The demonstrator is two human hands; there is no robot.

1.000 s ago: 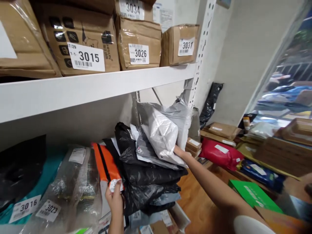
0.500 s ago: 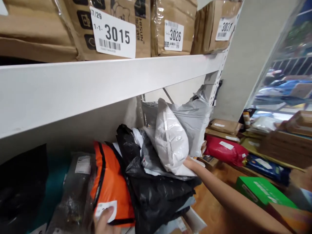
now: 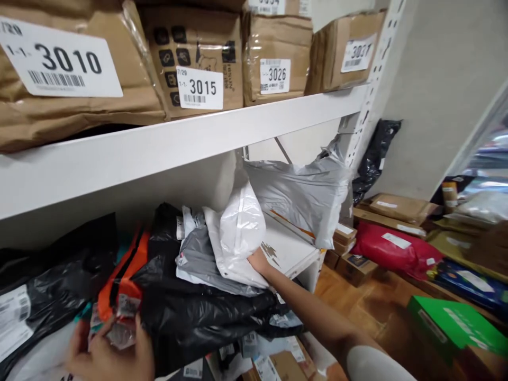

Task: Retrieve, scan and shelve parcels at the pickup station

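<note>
My right hand (image 3: 259, 260) grips the lower right edge of a white plastic mailer bag (image 3: 243, 225), holding it tilted up; most of its fingers are hidden. Beneath lie a grey mailer bag (image 3: 198, 259) and large black bags (image 3: 198, 312). At the lower left, my left hand (image 3: 113, 346), slightly blurred, has its thumb and fingers around a small clear plastic packet (image 3: 122, 334) with a label. An orange mailer bag (image 3: 130, 267) stands folded just above those fingertips. To the left rests a black bag (image 3: 75, 286) with a white label.
A white shelf beam (image 3: 190, 140) runs above, carrying numbered boxes (image 3: 275, 53). Behind the white mailer leans a big grey bag (image 3: 297, 185). On the floor at right are a red parcel (image 3: 381, 251), a green box (image 3: 456, 320) and several cartons. More parcels (image 3: 286, 365) lie below.
The white mailer and my right hand have shifted left, uncovering a white surface beside them. My left hand has moved from the orange bag's label to the clear packet; the orange bag is now folded.
</note>
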